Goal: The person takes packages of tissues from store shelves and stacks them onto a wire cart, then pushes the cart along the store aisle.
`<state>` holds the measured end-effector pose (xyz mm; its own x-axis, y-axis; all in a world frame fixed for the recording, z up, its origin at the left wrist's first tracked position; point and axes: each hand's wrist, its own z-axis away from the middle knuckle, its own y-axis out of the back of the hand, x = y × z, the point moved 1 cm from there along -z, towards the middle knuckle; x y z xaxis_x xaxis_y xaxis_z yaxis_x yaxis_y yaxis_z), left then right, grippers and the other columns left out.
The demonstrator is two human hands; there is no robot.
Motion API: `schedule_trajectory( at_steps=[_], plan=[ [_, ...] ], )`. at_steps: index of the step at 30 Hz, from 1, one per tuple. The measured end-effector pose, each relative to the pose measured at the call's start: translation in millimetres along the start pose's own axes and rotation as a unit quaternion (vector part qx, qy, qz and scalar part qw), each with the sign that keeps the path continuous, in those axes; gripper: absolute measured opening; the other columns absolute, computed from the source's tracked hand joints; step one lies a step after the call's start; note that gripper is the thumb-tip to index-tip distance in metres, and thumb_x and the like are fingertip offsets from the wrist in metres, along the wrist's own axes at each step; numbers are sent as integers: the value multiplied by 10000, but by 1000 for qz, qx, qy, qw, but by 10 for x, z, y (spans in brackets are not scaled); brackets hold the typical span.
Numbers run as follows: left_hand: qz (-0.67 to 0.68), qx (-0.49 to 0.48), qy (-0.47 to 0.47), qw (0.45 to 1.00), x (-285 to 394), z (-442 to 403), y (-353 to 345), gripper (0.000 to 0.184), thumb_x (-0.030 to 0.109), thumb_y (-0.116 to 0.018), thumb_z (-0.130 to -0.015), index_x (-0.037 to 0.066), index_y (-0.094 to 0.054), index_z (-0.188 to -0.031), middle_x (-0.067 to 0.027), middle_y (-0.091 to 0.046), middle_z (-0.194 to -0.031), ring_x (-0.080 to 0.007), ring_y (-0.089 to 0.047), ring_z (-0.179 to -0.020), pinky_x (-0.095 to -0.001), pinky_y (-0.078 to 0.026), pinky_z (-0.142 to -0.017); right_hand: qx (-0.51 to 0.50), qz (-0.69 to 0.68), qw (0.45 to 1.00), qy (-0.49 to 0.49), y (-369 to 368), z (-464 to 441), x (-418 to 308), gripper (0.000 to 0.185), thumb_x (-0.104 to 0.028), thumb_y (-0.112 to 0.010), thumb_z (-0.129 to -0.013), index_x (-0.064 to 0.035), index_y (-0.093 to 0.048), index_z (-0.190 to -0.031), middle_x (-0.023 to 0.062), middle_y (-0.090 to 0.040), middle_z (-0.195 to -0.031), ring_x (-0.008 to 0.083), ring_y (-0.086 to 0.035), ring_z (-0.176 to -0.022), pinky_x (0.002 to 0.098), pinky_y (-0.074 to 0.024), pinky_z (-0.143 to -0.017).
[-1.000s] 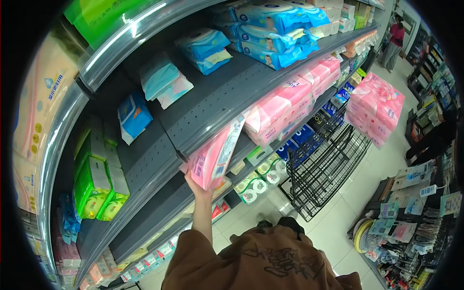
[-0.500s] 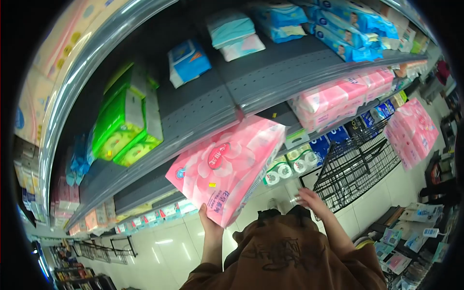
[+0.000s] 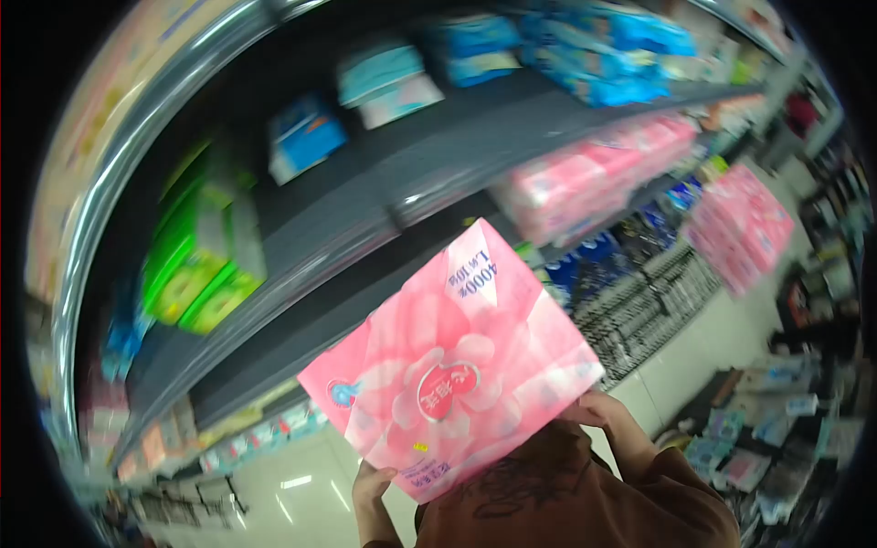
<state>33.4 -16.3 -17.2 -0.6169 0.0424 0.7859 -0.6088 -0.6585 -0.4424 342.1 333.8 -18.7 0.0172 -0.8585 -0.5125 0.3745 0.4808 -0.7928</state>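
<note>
A large pink tissue pack with a flower print is held in front of my chest, its printed face turned up toward me. My left hand grips its lower left edge, thumb on the near side and the other fingers hidden behind. At the lower right corner my right hand has hold of the pack too, with its fingertips tucked partly out of sight. Behind the pack runs the lower shelf, where more pink tissue packs lie to the right.
Green packs and blue wipes packs stand on the grey upper shelf. A black wire cart is at the right, with another pink pack near its far end. Goods lie on a low display at lower right.
The pink tissue pack has come away from the shelf, toward my body, and turned. My right hand, free before, now holds its right corner. The view has shifted slightly.
</note>
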Motion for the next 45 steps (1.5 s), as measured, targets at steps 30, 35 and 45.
schedule_trajectory(
  at_steps=[30,35,45],
  plan=[
    [-309,-391,45,866,-934,-1433,-4077,285,186,-510,-1002,18,-564,-1227,-80,-685,-1066,-147,-655,-956,-288,-517,-838,562,70,694,444,1847,1805,-1818,736,-183,-651,-855,-33,-250,-1453,169,-375,-1438,295,-462,-1254,407,-408,-1031],
    [-228,-261,39,937,-901,-1353,-3768,265,172,-483,-1014,33,-551,-1229,-71,-649,-1117,-157,-622,-1035,-297,-491,-869,554,45,659,507,1978,1488,-1927,768,-96,-619,-872,-26,-169,-1491,189,-330,-1474,310,-429,-1288,419,-383,-1065],
    [-228,54,-157,959,171,-2611,-3863,366,362,-535,-979,70,-484,-1193,-71,-557,-1146,-171,-565,-1016,-333,-467,-835,628,20,664,405,2373,2028,-1345,785,-350,-616,-891,-58,-187,-1480,175,-317,-1468,285,-412,-1299,407,-355,-1067]
  ],
)
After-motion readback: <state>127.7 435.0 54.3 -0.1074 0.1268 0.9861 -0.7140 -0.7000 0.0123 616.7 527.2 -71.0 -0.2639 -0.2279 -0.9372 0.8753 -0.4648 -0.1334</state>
